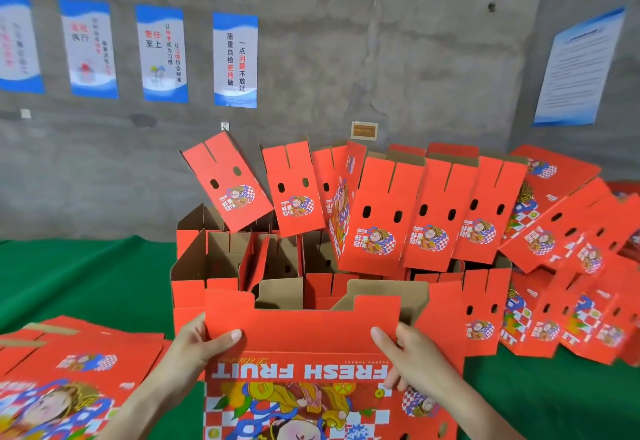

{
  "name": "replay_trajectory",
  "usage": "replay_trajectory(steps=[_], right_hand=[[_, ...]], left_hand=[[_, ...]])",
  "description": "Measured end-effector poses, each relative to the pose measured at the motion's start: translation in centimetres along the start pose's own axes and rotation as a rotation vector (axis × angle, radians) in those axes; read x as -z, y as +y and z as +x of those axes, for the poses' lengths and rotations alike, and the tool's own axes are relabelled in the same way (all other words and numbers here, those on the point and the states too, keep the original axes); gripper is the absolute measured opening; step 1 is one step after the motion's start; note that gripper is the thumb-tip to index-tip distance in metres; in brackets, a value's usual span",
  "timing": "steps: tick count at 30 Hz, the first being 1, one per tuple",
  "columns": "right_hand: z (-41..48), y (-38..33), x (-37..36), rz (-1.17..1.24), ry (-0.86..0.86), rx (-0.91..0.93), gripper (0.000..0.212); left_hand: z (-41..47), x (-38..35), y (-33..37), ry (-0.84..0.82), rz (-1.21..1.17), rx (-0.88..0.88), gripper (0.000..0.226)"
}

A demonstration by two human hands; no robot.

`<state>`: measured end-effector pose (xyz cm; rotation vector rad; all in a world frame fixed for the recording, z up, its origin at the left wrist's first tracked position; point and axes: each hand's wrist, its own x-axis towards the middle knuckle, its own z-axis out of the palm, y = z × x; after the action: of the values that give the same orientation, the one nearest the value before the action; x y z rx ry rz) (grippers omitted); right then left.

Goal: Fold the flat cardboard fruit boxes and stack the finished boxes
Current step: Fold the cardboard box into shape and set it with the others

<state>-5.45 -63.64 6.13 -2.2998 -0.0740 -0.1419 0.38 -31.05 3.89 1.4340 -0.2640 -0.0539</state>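
Red half-folded box (304, 332), printed "FRESH FRUIT"

A green cloth (86, 273) covers the tabletop. Behind its far edge stands a grey concrete wall (346, 41) with a row of blue-white posters (235, 60) and a small brown plaque (363, 130).

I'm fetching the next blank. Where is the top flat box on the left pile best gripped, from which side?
Take the top flat box by its right edge, probably, coming from the right with fingers under, thumb on top. It lies flat, so only edges offer a hold.
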Motion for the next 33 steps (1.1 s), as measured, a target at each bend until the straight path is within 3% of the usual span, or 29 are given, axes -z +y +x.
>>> replay_trajectory(steps=[7,9,13,17,22,24,27,33], right_hand=[[0.5,0.5,0.2,0.005,0.153,-0.07,0.068],[0.8,0.7,0.6,0.044,0.184,-0.089,0.065],[1.2,0.7,1.4,0.093,0.246,-0.093,0.063],[1.3,0.7,1.9,0.149,0.293,-0.09,0.062],[1.1,0.9,2.7,0.242,0.282,-0.061,0.043],[0.8,1.1,3.0,0.218,0.265,-0.062,0.051],[0.3,1.2,3.4,0.167,0.285,-0.018,0.075],[0.0,1.3,3.8,0.083,0.33,0.079,0.068]], left_hand=[[0.1,-0.4,1.8,-0.151,0.118,0.032,0.032],[0.3,-0.4,3.3,-0.22,0.294,0.028,0.024],[1.1,-0.8,5.9,-0.396,0.588,0.055,0.032],[1.6,-1.1,7.6,-0.512,0.678,0.179,0.042],[1.5,-2.0,8.5,-0.701,0.789,0.333,0.038],[1.5,-2.2,8.3,-0.747,0.869,0.358,0.039],[1.4,-2.5,8.0,-0.669,0.993,0.351,0.058],[1.5,-3.4,7.3,-0.197,1.159,0.191,0.096]])
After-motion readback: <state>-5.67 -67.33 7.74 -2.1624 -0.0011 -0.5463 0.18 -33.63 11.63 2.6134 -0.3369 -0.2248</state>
